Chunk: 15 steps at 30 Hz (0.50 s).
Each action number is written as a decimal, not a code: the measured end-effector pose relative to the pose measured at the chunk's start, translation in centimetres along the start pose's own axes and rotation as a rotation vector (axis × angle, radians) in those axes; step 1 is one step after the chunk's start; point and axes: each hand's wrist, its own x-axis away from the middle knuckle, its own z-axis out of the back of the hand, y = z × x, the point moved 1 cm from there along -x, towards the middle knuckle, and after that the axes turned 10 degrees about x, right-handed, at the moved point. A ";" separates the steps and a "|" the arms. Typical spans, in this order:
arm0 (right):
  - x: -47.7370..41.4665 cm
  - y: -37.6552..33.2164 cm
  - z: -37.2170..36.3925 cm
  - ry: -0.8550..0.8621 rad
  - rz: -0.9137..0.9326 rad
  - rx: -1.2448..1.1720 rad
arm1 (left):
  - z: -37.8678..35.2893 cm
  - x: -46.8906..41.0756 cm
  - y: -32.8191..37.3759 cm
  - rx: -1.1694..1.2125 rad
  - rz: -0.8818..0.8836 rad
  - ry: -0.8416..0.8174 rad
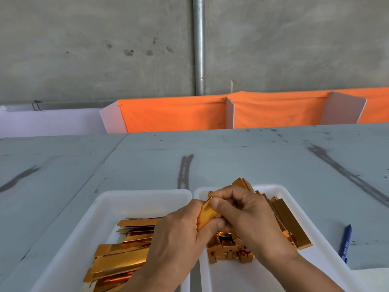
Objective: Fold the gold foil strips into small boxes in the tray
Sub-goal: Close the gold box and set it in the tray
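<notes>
— Both were busy?
— Yes. Your left hand [174, 239] and right hand [248, 216] pinched one shiny gold foil strip [207, 213] with curled fingers, above the right-hand white plastic tray [280, 189], near its left edge.

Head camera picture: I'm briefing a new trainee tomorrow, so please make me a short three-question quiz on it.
1. True or false: the blue pen lies inside the right tray.
2. Which tray holds the flat strips? A) the left tray B) the right tray C) neither
3. Fill in: the strip being folded is gripped by ___ hand(s).
Key: 1. False; it lies on the table, to the right of that tray. 2. A. 3. Both: the left hand and the right hand pinch it.
</notes>
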 end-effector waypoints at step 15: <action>-0.8 0.5 1.2 0.115 -0.021 0.019 | 0.5 -0.1 -0.5 0.625 0.188 -0.064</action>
